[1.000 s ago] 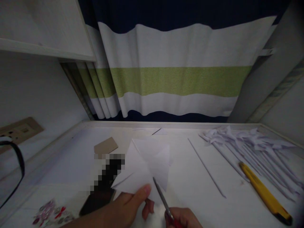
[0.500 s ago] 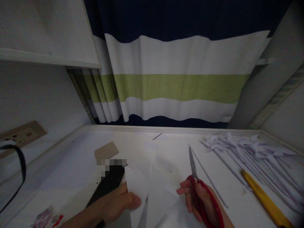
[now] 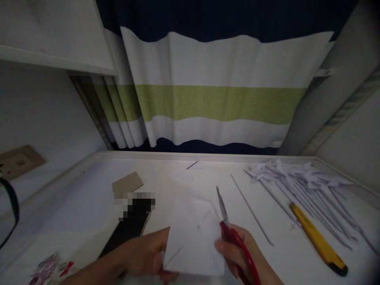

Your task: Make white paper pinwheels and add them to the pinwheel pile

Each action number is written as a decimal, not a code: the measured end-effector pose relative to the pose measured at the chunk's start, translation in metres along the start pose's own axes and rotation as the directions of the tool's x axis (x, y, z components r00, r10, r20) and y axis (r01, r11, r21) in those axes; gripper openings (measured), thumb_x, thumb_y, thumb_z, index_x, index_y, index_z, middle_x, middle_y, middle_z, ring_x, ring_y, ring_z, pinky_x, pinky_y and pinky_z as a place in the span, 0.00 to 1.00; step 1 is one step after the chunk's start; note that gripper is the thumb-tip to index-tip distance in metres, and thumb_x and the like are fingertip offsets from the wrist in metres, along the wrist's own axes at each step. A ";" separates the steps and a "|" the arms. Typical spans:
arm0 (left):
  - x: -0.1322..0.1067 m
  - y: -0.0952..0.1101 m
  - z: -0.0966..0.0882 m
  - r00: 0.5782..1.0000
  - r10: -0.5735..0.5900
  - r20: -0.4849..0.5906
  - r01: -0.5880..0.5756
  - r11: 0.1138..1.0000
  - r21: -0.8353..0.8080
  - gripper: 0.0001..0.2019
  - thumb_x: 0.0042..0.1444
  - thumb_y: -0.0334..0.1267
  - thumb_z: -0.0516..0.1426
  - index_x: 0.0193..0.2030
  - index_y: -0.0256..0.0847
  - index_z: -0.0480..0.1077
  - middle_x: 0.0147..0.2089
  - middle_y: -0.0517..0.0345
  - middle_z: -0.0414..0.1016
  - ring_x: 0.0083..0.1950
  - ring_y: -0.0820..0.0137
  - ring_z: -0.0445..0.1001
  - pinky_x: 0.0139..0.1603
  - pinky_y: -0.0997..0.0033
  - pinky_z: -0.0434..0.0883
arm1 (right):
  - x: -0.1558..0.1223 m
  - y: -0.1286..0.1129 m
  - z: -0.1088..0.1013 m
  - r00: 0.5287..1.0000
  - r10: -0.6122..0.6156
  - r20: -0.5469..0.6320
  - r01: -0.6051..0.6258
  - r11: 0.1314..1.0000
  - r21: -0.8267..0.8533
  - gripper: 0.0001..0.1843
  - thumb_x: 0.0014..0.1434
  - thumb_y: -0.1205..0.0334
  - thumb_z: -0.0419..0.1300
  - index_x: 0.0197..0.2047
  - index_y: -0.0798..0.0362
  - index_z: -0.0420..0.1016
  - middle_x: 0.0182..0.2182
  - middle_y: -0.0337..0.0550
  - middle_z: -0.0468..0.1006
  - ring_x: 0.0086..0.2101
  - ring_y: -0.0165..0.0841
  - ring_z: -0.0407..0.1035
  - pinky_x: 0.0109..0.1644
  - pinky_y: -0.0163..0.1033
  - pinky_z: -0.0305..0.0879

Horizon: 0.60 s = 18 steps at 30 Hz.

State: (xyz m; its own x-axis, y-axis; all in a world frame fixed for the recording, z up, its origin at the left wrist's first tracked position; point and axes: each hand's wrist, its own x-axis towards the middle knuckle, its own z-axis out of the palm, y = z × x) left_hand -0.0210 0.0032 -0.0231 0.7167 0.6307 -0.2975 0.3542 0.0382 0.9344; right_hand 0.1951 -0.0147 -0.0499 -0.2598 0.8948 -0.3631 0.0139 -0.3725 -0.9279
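Observation:
A white sheet of paper (image 3: 196,237) with a few thin lines or creases is held up low in the middle. My left hand (image 3: 145,257) grips its lower left edge, fingers pinched and partly hidden. Red-handled scissors (image 3: 237,241) are in my right hand (image 3: 243,253), their blades pointing up and away and looking closed. The right thumb lies close to the sheet's right edge; whether it presses on the paper I cannot tell. Right of this hand, a thin white paper stick (image 3: 252,209) lies on the table.
Several white paper sticks with pointed folded ends (image 3: 303,186) lie at the right, beside a yellow utility knife (image 3: 317,237). On the left are a brown card (image 3: 127,184), a dark phone-like object (image 3: 127,225) and small trinkets (image 3: 47,269). A striped curtain (image 3: 208,103) hangs behind the table.
The paper is now raised, its face turned toward me. My right hand has moved left to its edge with the scissors, and my left hand has closed on the sheet. The view has shifted slightly.

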 end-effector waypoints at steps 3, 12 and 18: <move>0.007 0.006 0.010 0.986 -0.052 0.160 0.029 0.990 0.141 0.19 0.42 0.56 0.52 0.19 0.40 0.62 0.19 0.65 0.57 0.22 0.75 0.56 0.23 0.78 0.57 | 0.001 0.000 0.002 0.987 -0.106 -0.122 0.103 0.994 -0.028 0.21 0.39 0.47 0.62 0.17 0.52 0.57 0.10 0.28 0.56 0.13 0.21 0.48 0.15 0.29 0.44; 0.006 0.016 0.032 0.989 -0.030 -0.144 0.085 0.917 0.391 0.21 0.59 0.45 0.39 0.33 0.45 0.72 0.39 0.61 0.72 0.43 0.68 0.66 0.48 0.75 0.57 | -0.002 0.013 0.013 0.974 -0.159 -0.158 0.151 0.986 -0.066 0.18 0.40 0.50 0.63 0.19 0.54 0.62 0.13 0.30 0.58 0.15 0.23 0.52 0.17 0.29 0.50; 0.010 0.015 0.031 0.971 -0.215 -0.100 0.231 0.955 0.186 0.25 0.58 0.44 0.37 0.23 0.42 0.69 0.22 0.64 0.62 0.26 0.74 0.63 0.35 0.80 0.60 | -0.004 0.014 0.012 0.953 -0.218 -0.208 0.189 0.970 -0.153 0.15 0.42 0.54 0.62 0.19 0.54 0.62 0.14 0.31 0.59 0.17 0.24 0.53 0.19 0.30 0.52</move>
State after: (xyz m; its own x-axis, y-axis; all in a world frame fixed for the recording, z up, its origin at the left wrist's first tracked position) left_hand 0.0099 -0.0141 -0.0179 0.5599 0.6819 -0.4706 0.6156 0.0378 0.7871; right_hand 0.1843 -0.0262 -0.0609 -0.0496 0.9857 -0.1612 0.1127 -0.1549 -0.9815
